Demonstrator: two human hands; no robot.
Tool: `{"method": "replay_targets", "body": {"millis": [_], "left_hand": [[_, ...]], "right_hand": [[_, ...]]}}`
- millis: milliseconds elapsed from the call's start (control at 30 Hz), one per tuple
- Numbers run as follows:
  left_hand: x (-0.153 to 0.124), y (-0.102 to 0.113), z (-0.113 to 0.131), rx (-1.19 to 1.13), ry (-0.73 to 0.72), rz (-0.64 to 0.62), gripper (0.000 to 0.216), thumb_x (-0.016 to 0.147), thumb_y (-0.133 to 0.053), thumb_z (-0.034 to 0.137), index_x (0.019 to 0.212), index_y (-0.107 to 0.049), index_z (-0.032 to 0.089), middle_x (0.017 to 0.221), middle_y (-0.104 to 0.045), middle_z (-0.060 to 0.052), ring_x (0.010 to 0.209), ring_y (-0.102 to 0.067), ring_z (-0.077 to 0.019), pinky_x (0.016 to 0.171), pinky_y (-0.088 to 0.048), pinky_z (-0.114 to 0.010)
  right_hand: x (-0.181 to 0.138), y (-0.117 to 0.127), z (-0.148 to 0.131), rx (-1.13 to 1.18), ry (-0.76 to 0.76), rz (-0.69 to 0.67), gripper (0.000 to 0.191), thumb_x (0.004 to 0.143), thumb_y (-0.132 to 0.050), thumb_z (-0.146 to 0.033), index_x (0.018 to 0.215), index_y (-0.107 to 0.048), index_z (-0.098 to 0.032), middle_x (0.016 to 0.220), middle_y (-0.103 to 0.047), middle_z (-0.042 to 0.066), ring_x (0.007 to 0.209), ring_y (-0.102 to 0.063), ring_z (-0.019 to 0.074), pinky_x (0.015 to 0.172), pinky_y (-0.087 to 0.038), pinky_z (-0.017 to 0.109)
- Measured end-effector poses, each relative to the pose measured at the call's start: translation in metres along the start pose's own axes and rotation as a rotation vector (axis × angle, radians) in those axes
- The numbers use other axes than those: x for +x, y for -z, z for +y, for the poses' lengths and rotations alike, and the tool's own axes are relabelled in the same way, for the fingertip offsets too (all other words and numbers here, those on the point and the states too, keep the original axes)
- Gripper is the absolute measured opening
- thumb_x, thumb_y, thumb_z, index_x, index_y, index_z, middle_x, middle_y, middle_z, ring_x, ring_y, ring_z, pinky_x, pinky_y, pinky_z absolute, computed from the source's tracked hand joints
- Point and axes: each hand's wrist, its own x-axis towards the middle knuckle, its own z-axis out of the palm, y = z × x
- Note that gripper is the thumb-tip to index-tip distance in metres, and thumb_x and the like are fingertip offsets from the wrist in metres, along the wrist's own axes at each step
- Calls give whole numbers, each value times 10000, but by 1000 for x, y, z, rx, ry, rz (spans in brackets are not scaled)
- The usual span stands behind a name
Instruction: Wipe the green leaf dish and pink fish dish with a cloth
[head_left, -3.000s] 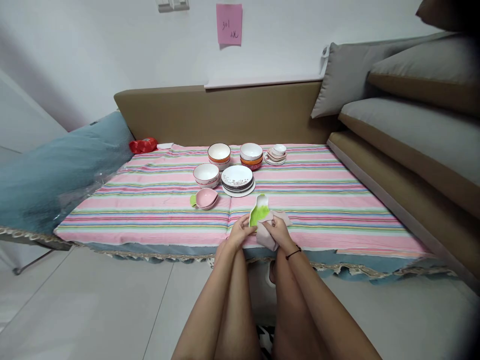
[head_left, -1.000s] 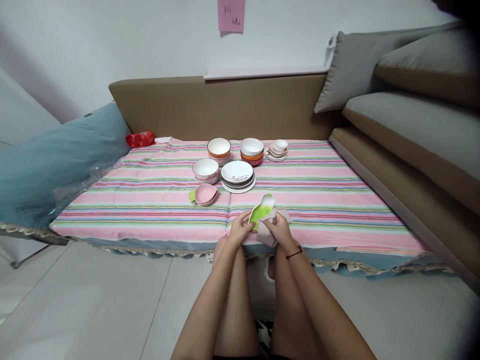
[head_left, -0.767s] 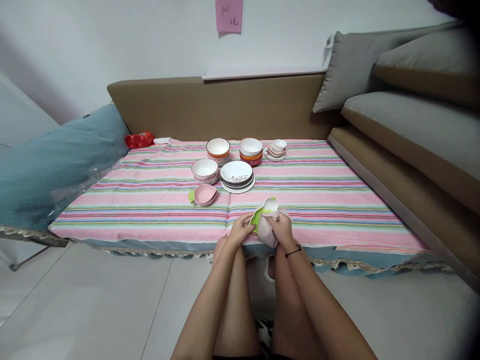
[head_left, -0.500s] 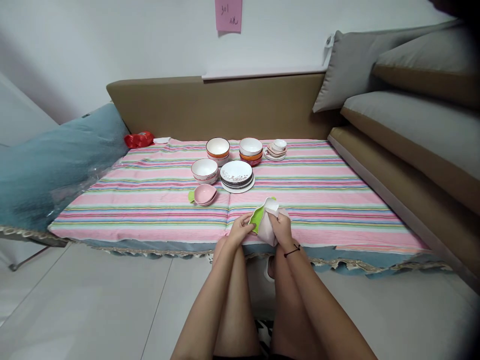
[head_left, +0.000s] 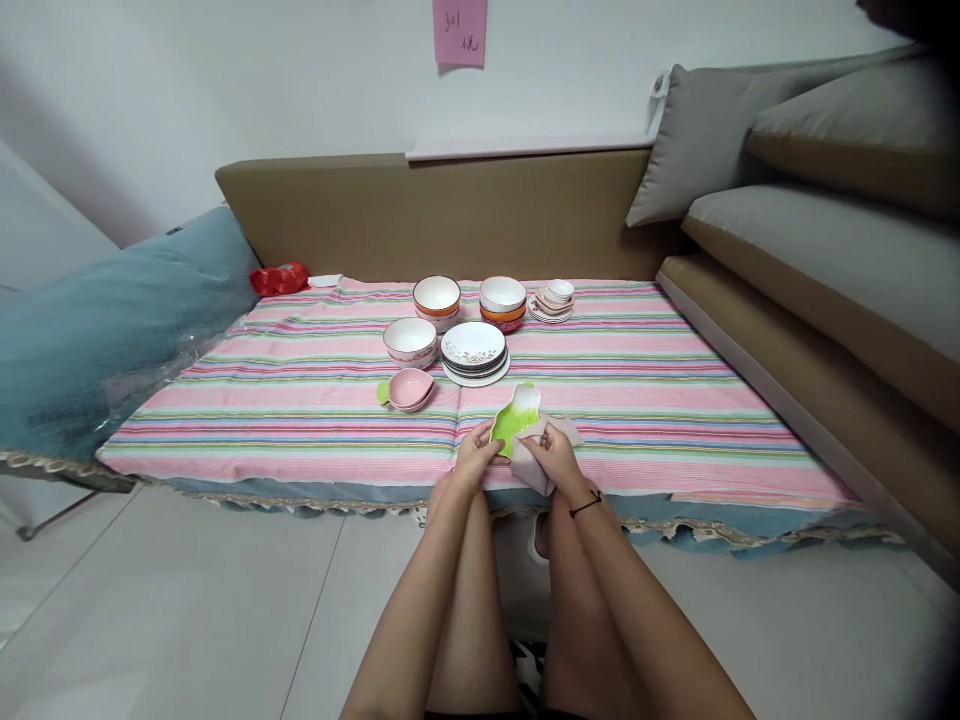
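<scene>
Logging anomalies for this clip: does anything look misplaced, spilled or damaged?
No spill or damage shows. Mildly odd: the red bundle by the far left corner of the striped cloth, away from the stacked plates. The held dish looks whole where visible.

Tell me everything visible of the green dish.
The green dish has a wavy rim and looks like ceramic: green inside, white toward the far end, with a green tip. It is held inner face up at the front of the striped cover. The left hand holds its left edge; a pale cloth in the right hand touches and partly hides its near right side.
</scene>
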Motion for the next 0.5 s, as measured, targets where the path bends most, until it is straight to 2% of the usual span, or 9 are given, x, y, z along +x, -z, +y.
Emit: {"method": "replay_targets", "body": {"millis": [133,333,433,500], "left_hand": [[2,2,-4,70,-24,-42,582,587,-693,203,1157,-589,149,1054,-674,-82,787,-654,-194,604,-565,-298],[4,4,-7,152,-48,-70,544,576,-629,120,1118,-631,167,1062,-678,-71,900,-637,-216,729,-562,-332],[4,3,-7,149,-36,-85,546,575,-626,113,1117,-630,169,1076,-671,-70,897,-636,-222,710,-568,-342],[4,3,-7,139,-29,-84,543,575,-633,121,1116,-625,167,1095,-661,-74,864,-639,-217,652,-573,-326]], "right_hand": [[0,2,0,-37,10,47,288,680,-621,-400,821,-601,-150,751,-648,36,639,-551,149,590,-431,247],[0,4,-3,-58,0,161,286,715,-578,-425,626,-505,-164,551,-465,-38,523,-395,98,484,-297,215],[0,5,-4,-49,-4,215,360,735,-554,-459,552,-409,-185,506,-369,-50,512,-338,89,465,-248,214],[0,5,-2,-56,-3,216,375,746,-539,-475,550,-403,-186,507,-362,-49,516,-337,90,469,-252,215]]}}
